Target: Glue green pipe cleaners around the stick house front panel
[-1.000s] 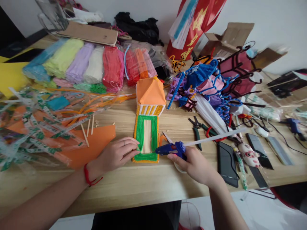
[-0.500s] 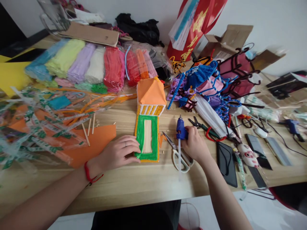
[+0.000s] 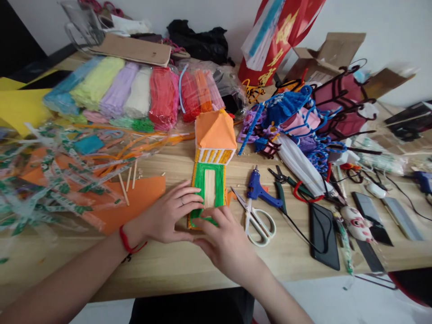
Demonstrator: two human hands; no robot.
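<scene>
A small craft house (image 3: pixel 215 135) with an orange paper roof stands behind its flat green base (image 3: pixel 219 180), which has yellow edging and a centre strip of pale sticks. My left hand (image 3: pixel 172 211) lies against the base's left side, fingers stretched over the green border. At the front edge is my right hand (image 3: pixel 224 238), its bent fingertips touching the green and its thumb apart from them, near the left thumb. What lies under the fingertips is hidden. Right of the base, a blue glue gun (image 3: pixel 258 189) rests by white-handled scissors (image 3: pixel 261 227).
Behind are bagged bundles of coloured pipe cleaners (image 3: pixel 114 87). Plastic wrappers (image 3: pixel 57 175) and orange sheet (image 3: pixel 135 198) spread on the left. To the right lie pliers (image 3: pixel 281 180), a black phone (image 3: pixel 324 236) with a cord across it, and blue and pink lantern-like crafts (image 3: pixel 297 110).
My right hand has let go of the glue gun, now lying on its side, and moved left to the base's front edge. My left fingers have shifted further over the green border.
</scene>
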